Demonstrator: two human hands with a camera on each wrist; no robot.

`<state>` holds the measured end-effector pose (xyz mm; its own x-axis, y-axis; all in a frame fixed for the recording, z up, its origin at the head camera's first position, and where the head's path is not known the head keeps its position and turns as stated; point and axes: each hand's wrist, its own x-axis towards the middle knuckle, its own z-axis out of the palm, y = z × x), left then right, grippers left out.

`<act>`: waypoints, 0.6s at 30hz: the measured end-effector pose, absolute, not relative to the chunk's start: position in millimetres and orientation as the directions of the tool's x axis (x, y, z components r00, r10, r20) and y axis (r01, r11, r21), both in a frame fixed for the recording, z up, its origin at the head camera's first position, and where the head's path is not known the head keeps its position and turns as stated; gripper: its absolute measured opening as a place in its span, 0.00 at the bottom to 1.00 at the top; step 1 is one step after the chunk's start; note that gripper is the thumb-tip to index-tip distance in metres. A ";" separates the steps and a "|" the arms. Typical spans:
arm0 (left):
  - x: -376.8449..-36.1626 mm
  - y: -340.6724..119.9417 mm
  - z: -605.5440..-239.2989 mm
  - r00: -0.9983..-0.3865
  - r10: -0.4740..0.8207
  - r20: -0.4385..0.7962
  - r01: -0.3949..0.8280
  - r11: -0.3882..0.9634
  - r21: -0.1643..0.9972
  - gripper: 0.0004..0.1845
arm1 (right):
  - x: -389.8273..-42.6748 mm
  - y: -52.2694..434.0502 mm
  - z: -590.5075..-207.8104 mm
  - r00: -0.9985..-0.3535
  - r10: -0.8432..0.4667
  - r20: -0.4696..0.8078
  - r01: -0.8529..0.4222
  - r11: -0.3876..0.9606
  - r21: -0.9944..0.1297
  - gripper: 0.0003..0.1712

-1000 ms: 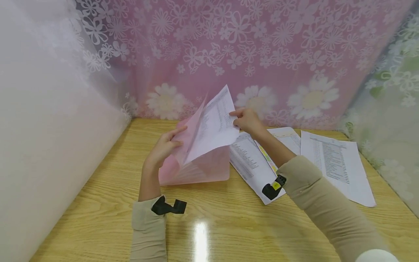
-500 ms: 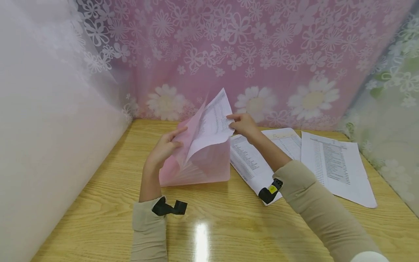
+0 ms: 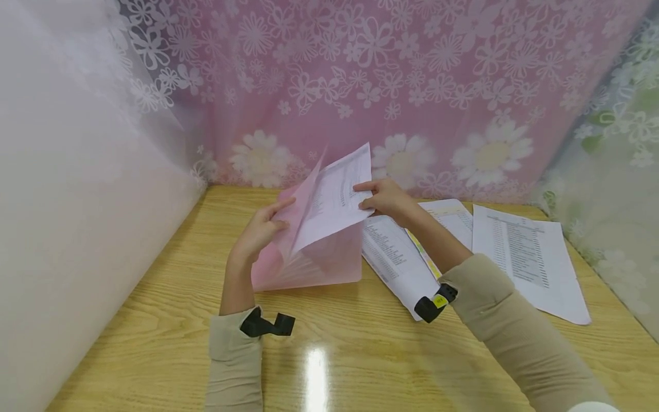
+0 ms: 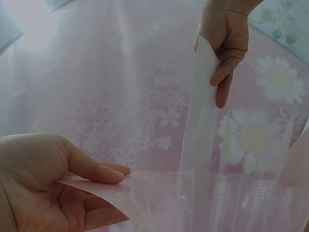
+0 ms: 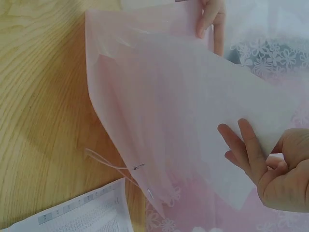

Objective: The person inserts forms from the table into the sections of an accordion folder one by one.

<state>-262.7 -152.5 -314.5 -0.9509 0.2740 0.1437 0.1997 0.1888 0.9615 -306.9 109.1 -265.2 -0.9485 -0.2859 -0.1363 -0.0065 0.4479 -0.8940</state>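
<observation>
Pink, thin and half see-through, the plastic folder (image 3: 309,252) stands on the wooden counter (image 3: 154,320) in the head view, fanned open at the top, with my left hand (image 3: 259,229) curled round its front flap and pulling it toward me. My right hand (image 3: 383,197) pinches the upper edge of a printed sheet (image 3: 337,200), whose lower part sits between the folder's leaves while the top half stands clear, so I judge the sheet is only partly in. Three more printed pages (image 3: 525,257) lie flat to the right of the folder, which looks like filing left to do. From the left wrist, my left hand (image 4: 48,183) has thumb and fingers (image 4: 104,171) closed on the flap's smooth, glossy edge, and the folder (image 4: 231,203) shows ribbed dividers along its mouth; the sheet (image 4: 200,111) rises edge-on as a narrow pale strip, held at its top by my right hand (image 4: 227,38). From the right wrist, my right hand (image 5: 275,169) grips the sheet (image 5: 241,130) near its corner, fingers (image 5: 241,145) spread on its matt face; the folder (image 5: 130,106) curves away in soft layers, a thin elastic cord (image 5: 108,162) trails from it, and one page (image 5: 87,215) shows on the grained counter (image 5: 38,96).
</observation>
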 end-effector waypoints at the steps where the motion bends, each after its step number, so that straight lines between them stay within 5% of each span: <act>1: -262.6 -152.6 -314.6 -0.951 0.273 0.144 0.200 0.190 0.961 0.30 | -306.9 108.1 -266.5 -0.951 -0.282 -0.125 -0.018 0.456 -0.890 0.29; 18: -261.0 -149.8 -313.0 -0.956 0.262 0.133 0.195 0.227 0.954 0.29 | -301.6 83.1 -299.9 -0.957 -0.286 -0.050 -0.110 0.519 -0.847 0.28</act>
<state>-261.0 -149.8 -313.0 -0.9559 0.2615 0.1334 0.1953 0.2274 0.9540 -301.6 83.1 -299.9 -0.9570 -0.2856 -0.0505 -0.1102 0.5193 -0.8474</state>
